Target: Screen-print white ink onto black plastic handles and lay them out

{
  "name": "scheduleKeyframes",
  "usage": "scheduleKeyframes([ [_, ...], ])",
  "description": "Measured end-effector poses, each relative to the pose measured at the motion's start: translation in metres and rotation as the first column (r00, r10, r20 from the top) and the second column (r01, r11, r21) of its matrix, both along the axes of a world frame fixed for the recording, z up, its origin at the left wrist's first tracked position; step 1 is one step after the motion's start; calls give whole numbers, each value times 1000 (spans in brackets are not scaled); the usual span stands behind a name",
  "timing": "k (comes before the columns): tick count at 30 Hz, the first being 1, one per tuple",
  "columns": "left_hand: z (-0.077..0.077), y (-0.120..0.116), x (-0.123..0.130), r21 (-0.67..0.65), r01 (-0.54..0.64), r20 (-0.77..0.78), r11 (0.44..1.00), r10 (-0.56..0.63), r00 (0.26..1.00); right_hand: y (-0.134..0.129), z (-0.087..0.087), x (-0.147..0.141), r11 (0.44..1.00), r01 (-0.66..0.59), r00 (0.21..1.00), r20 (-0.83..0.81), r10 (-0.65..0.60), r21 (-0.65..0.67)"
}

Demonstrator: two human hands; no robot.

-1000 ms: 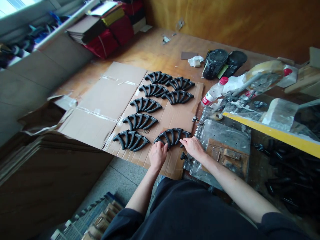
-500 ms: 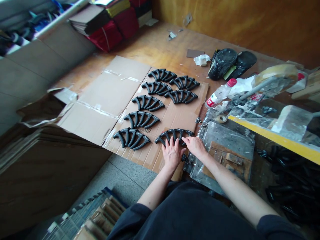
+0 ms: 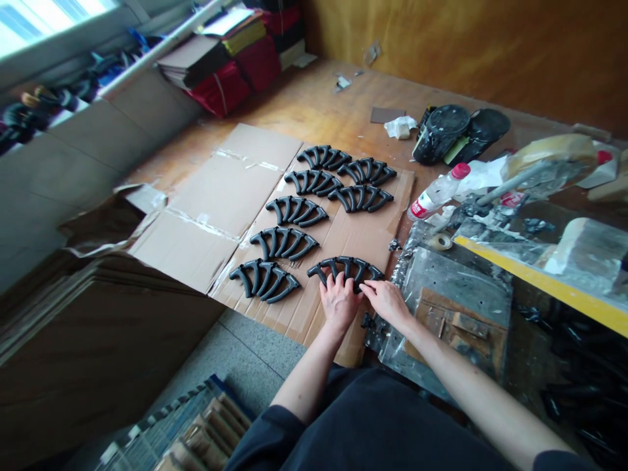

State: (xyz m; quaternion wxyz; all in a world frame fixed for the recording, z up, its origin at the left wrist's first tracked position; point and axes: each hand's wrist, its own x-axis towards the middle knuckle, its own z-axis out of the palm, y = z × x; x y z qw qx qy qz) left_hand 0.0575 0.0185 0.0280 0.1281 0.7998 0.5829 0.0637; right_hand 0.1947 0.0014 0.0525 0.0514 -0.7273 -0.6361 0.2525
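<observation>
Several groups of curved black parts lie fanned out on a flattened cardboard sheet point(image 3: 294, 320). The nearest right fan point(image 3: 346, 267) is under my fingers. My left hand point(image 3: 339, 301) rests at its lower edge with fingers bent around the lower ends of the black parts. Beside it, my right hand point(image 3: 387, 302) has its fingers closed together at the fan's lower right, gripping the end of a black part. To the left lies another fan point(image 3: 265, 280), which neither hand touches.
A bottle with a red cap point(image 3: 438, 191) stands right of the cardboard, near black containers point(image 3: 441, 131). A metal plate point(image 3: 456, 281) holds wooden pieces. A yellow-edged shelf point(image 3: 544, 284) juts in at right, above a dark heap of parts. Red bundles point(image 3: 220, 88) sit at the back left.
The view has shifted, so the scene sits slightly lower and to the right. The fingers of my left hand have bent more, and the near right fan looks more evenly spread.
</observation>
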Motion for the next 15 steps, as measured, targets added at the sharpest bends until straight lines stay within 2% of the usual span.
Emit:
scheduleKeyframes([
  [4, 6, 28, 3, 70, 117, -10, 991, -117, 993, 9, -7, 6, 994, 85, 994, -78, -80, 65],
  [10, 9, 100, 27, 79, 184, -23, 980, -183, 983, 38, -10, 16, 971, 178, 955, -268, -130, 161],
  [12, 6, 116, 35, 35, 170, -34, 985, -168, 985, 33, -5, 18, 963, 191, 937, -327, -122, 189],
  [15, -1, 128, 45, 5, 122, -40, 993, -121, 992, 6, 5, 26, 938, 244, 915, -380, -139, 244],
])
